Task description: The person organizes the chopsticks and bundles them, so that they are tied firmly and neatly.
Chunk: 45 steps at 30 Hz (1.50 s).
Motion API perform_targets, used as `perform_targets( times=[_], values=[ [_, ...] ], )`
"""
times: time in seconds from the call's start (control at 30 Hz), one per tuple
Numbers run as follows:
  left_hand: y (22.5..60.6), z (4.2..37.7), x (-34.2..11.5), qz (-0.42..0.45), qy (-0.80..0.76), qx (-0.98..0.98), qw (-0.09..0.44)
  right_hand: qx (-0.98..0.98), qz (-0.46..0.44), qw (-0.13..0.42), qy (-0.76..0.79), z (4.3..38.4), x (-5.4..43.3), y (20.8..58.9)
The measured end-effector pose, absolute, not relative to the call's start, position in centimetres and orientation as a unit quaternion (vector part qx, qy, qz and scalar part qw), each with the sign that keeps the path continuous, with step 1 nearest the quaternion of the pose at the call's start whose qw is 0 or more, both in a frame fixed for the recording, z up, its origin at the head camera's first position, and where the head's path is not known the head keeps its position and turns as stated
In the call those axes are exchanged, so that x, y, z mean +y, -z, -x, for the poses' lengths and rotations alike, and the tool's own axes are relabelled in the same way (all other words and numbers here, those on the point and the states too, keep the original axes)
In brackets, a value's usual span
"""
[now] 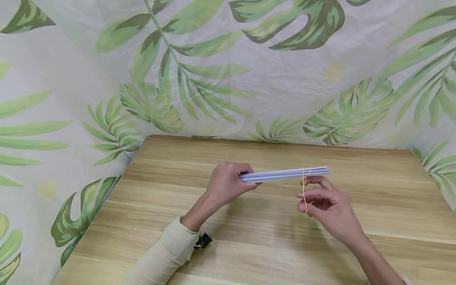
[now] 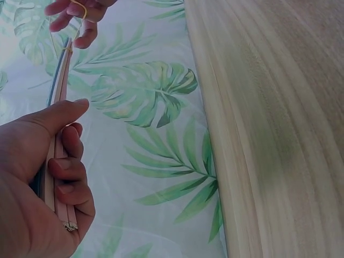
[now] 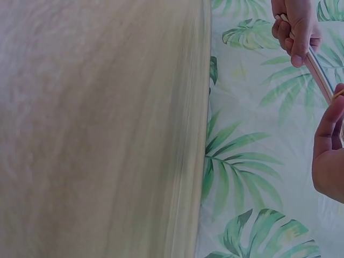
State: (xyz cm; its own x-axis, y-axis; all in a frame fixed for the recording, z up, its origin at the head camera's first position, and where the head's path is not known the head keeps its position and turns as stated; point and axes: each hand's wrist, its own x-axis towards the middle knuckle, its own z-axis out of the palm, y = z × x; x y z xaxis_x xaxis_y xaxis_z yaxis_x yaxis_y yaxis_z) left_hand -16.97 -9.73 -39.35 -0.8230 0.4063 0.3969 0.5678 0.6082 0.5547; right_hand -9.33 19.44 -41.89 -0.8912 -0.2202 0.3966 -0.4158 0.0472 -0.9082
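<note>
Lilac-and-blue sticks (image 1: 279,174) ran rightward from my left hand (image 1: 229,184), gripping, through the rubber band (image 1: 304,189) my right hand (image 1: 329,206) held.

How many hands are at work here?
2: the left hand grips the bundle of slim sticks; the right hand holds the yellow band looped around the bundle's far end.

The head view is bright and evenly lit, fairly crisp, with soft, diffuse shadows on the desk (image 1: 256,253) below the left hand (image 1: 227,184) and right hand (image 1: 335,210); both wrist views are dimmer, hazy and low in contrast, the desk's grain blurred in the right one
</note>
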Motion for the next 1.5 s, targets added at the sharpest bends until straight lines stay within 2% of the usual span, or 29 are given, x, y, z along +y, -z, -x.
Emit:
perform_targets(
  times=[0.3, 0.5, 0.67, 0.83, 1.0, 1.13, 1.5],
  values=[
    [39.3, 16.8, -9.8, 0.239, 0.344, -0.904, 0.087, -0.757, -0.260, 0.070, -0.595, 9.0, 19.0, 42.1],
    [39.1, 16.9, -9.8, 0.213, 0.369, -0.900, 0.089, -0.683, -0.301, 0.054, -0.663, 9.2, 18.5, 42.5],
    [39.2, 16.8, -9.6, 0.217, 0.365, -0.897, 0.121, -0.627, -0.297, 0.030, -0.720, 9.1, 18.4, 42.7],
    [39.4, 16.7, -9.3, 0.241, 0.363, -0.883, 0.175, -0.608, -0.254, 0.034, -0.751, 8.8, 18.4, 42.3],
    [39.8, 17.1, -9.7, 0.291, 0.348, -0.861, 0.231, -0.592, -0.192, 0.041, -0.782, 9.0, 19.0, 41.5],
    [39.7, 17.6, -10.3, 0.337, 0.338, -0.838, 0.266, -0.528, -0.180, 0.044, -0.829, 9.4, 19.9, 40.9],
    [39.4, 18.0, -10.3, 0.424, 0.319, -0.805, 0.266, -0.489, -0.188, 0.059, -0.850, 9.3, 20.3, 40.5]
  ],
)
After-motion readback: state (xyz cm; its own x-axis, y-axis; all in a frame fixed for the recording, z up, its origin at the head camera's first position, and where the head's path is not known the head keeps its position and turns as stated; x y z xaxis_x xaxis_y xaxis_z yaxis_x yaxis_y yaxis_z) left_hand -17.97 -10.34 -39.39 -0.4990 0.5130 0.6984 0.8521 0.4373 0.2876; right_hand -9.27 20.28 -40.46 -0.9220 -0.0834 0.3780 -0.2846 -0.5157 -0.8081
